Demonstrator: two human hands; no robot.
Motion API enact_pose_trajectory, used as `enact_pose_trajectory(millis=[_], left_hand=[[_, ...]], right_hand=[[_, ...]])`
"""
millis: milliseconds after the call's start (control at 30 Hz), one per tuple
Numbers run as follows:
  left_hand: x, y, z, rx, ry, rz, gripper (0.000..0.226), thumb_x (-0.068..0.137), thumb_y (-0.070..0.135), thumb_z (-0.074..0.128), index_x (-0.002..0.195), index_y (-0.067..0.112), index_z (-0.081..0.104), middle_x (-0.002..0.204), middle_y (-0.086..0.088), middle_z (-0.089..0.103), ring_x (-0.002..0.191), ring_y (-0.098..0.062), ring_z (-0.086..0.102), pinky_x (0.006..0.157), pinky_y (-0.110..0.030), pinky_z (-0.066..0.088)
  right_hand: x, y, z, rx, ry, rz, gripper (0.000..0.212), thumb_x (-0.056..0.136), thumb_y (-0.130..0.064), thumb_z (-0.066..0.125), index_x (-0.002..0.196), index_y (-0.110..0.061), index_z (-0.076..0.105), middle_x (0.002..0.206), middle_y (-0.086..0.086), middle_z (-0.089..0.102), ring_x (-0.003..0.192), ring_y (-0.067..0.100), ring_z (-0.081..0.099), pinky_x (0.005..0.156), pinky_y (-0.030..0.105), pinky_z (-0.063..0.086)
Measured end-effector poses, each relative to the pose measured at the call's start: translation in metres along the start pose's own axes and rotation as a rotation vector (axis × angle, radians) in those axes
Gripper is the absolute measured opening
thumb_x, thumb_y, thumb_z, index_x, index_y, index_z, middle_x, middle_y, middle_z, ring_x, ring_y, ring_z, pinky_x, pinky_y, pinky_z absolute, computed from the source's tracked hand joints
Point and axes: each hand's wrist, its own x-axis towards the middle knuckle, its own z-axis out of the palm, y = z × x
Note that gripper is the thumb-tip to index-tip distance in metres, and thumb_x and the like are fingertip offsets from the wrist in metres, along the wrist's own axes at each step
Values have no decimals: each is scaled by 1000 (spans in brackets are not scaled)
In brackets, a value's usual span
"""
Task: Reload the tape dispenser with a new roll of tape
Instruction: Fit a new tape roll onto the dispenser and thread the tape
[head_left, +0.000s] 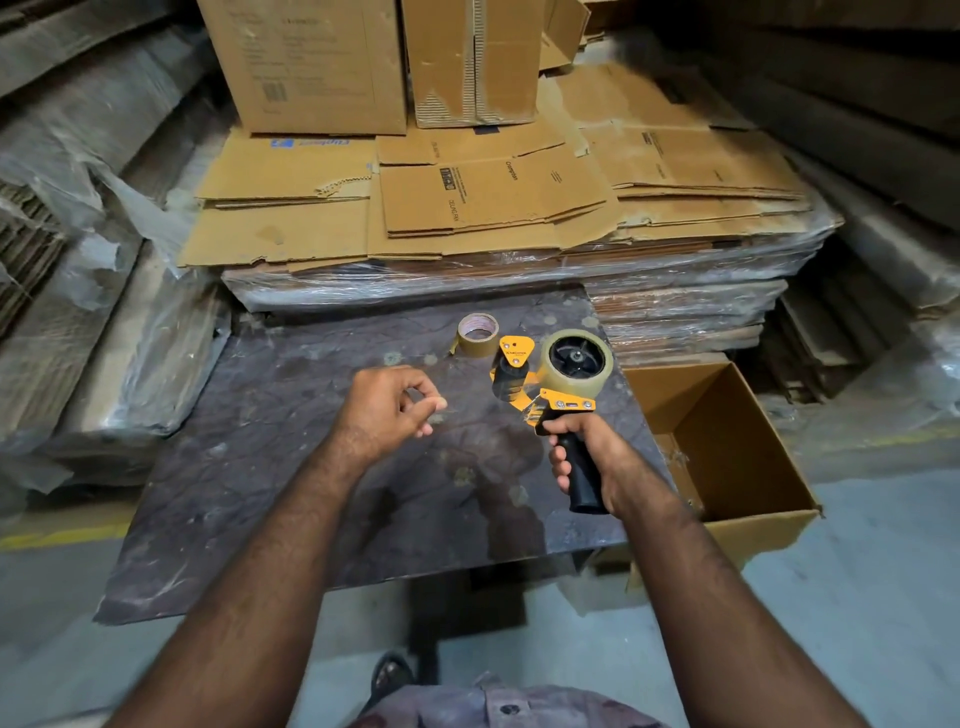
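Nearest, the right hand (587, 457) wraps its grip firmly around the black handle of the tape dispenser (550, 384), holding it up just above the desk (260, 467). A clear roll of tape (576, 361) already sits on the dispenser's hub, so the roll looks mounted and the step in hand is probably threading the free end.

The left hand (389, 405) hovers beside the dispenser, a little apart from it, its grip curled with thumb and forefinger pressed together. Whether a strip of clear tape is pinched between them is too fine to tell; a faint glint runs from the fingers toward the dispenser's front.

To do this well, I would keep the handle steady and level, draw the tape end out slowly with the sticky side facing away from the roller, and feed it through the gap under the yellow flap and over the roller to the blade. Pulling at an angle may crease the tape or let it fold back on itself.

Farther back, a brown roll (478, 335) stands on the desk just behind the dispenser. An open cardboard box (737, 452) sits to the right, below the desk edge.
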Motion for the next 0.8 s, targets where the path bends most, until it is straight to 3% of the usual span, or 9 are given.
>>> enact_pose_trajectory(millis=[167,333,467,800], left_hand=[[9,-3,-3,37,-37,-45,9,82,14,82,77,13,74,69,-8,76,54,-17,74,59,-45,64],[27,5,-22,131,-108,-34,10,80,19,84,79,12,76,68,-2,75,53,-9,72,60,-32,64],[39,13,-33,191,-134,-26,11,78,23,85,80,15,77,66,15,71,55,-7,73,61,-26,60],[50,26,-22,199,-99,-8,28,73,19,89,72,19,61,71,4,72,55,-3,72,59,-29,61]], right_hand=[[-3,10,-16,-23,-25,19,20,77,-23,68,61,-16,58,58,0,51,42,15,43,39,23,38],[-7,15,-17,-46,-92,33,24,80,-23,67,59,-18,56,57,0,49,42,14,41,39,23,36],[-12,14,-18,-87,-165,43,22,81,-24,66,63,-18,55,57,-1,46,43,13,38,39,23,34],[-21,13,-9,-186,-295,59,20,80,-25,69,68,-18,55,58,-1,44,43,13,37,39,23,34]])
